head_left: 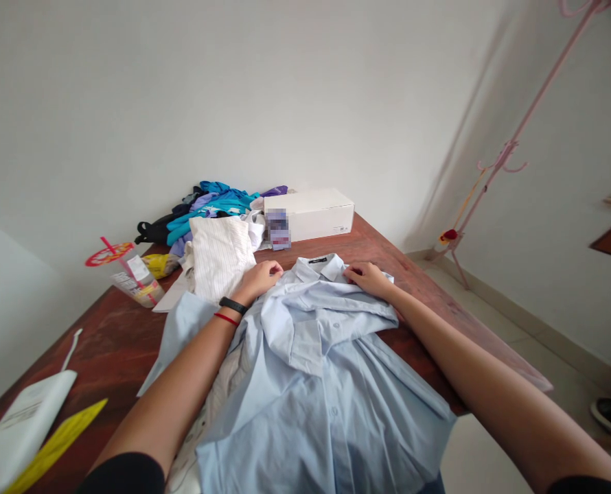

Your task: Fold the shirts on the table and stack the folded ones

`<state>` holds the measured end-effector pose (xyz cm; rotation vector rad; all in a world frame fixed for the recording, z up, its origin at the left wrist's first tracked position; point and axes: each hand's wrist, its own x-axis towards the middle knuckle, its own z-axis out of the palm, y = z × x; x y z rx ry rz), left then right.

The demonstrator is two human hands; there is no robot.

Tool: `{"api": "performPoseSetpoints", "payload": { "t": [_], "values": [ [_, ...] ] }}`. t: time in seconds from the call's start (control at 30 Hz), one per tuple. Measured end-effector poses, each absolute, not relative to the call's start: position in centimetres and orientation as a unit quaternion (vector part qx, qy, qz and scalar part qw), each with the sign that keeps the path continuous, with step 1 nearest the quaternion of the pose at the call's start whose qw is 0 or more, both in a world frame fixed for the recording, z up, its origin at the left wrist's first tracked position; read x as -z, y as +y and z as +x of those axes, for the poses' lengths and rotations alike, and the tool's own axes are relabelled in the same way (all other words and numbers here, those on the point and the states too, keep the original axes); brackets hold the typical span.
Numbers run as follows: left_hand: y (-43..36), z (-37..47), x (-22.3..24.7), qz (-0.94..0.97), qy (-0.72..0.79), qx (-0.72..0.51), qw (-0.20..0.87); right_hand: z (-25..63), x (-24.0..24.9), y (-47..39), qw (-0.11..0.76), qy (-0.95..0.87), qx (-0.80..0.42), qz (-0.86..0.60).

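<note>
A light blue button-up shirt [336, 412] lies front side up, its collar [331, 267] toward the far side and its lower part over the near table edge. One sleeve is folded across the chest. My left hand [264, 278], with a black band and a red string at the wrist, is closed on the shirt's left shoulder beside the collar. At the opposite shoulder, my right hand [368, 277] pinches the fabric. Its fingertips are partly hidden. Under the shirt on the left, a pale patterned cloth [223, 384] shows.
Left of the shirt are folded striped cloth [220, 254], a drink cup with a straw [141, 281], a white device [27, 418] and a yellow strip [58, 446]. Behind are piled clothes [213, 202] and a white box [316, 213]. A pink coat stand [491, 171] stands right.
</note>
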<state>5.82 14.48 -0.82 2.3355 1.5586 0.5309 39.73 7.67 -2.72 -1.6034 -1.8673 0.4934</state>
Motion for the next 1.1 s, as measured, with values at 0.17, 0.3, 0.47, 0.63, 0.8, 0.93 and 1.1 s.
{"api": "performPoseSetpoints", "payload": {
  "t": [0.17,0.3,0.47,0.63,0.8,0.93,1.1],
  "values": [
    [14.41,5.88,0.8,0.806,0.543,-0.185,0.143,39.79,2.9,7.73,0.315,-0.708,-0.185,-0.604],
    [14.32,5.94,0.71,0.805,0.543,-0.186,0.147,39.78,2.87,7.74,0.314,-0.707,-0.19,-0.605],
    [14.3,5.95,0.71,0.804,0.545,-0.185,0.149,39.74,2.77,7.69,0.313,-0.707,-0.188,-0.606],
    [14.32,5.92,0.74,0.806,0.543,-0.187,0.144,39.75,2.74,7.65,0.312,-0.703,-0.19,-0.61],
    [14.17,5.99,0.47,0.807,0.543,-0.183,0.145,39.74,2.72,7.63,0.312,-0.703,-0.193,-0.61],
    [14.06,5.98,0.51,0.806,0.542,-0.187,0.145,39.75,2.63,7.59,0.313,-0.704,-0.195,-0.607],
    [14.73,5.68,0.81,0.808,0.536,-0.188,0.157,39.76,2.47,7.55,0.303,-0.706,-0.197,-0.61]
  ]
}}
